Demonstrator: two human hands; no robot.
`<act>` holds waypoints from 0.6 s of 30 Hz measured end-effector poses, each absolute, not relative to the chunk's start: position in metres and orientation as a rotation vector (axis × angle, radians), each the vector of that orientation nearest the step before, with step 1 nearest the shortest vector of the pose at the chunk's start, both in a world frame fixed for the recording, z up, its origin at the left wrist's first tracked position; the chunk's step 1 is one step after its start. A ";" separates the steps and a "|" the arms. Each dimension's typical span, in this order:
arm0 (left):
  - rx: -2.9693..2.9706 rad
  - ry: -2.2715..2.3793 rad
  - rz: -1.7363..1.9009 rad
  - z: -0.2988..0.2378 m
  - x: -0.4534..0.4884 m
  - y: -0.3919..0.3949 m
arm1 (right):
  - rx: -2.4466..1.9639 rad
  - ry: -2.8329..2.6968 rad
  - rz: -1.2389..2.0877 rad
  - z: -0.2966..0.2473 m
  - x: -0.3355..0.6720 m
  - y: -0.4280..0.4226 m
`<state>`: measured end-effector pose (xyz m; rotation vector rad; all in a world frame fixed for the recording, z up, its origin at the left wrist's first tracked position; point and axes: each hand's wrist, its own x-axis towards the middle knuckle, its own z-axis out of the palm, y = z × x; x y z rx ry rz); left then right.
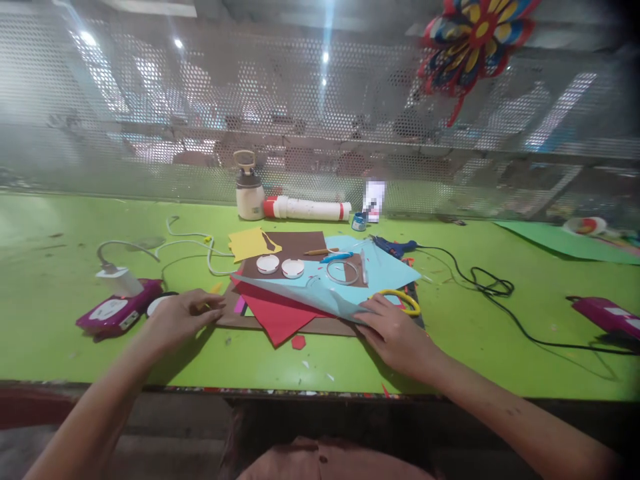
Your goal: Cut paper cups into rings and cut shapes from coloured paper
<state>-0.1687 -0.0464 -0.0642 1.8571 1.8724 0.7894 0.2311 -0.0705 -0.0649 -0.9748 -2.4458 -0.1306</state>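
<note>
The near edge of a light blue paper sheet (300,288) is lifted and bent, and my right hand (395,333) pinches its right part. Under it lie a red sheet (277,323) and a brown board (327,327). My left hand (187,313) is at the board's left edge, fingers bent and apart; a small yellow piece (216,289) shows behind it, its kind unclear. Yellow-handled scissors (413,303) lie just beyond my right hand, blades hidden. On the sheets are two white round lids (293,268), a blue pen-like tool (340,257), a brown pencil-like stick (320,252) and a ring (343,271).
A magenta power strip (120,310) with a white plug is at left, another magenta block (607,317) at right. A blue glue gun (395,247) trails a black cord. A spray bottle (250,200), white tube (310,209) and blue jar (359,222) stand before the mesh panel.
</note>
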 end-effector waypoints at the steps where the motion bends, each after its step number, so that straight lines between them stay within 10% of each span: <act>1: 1.915 1.875 0.717 -0.065 -0.169 -0.048 | -0.950 -2.448 -0.138 -0.065 0.231 -0.072; 18: 2.806 1.620 0.624 -0.057 -0.132 -0.049 | -0.907 -2.661 -0.376 -0.065 0.225 -0.081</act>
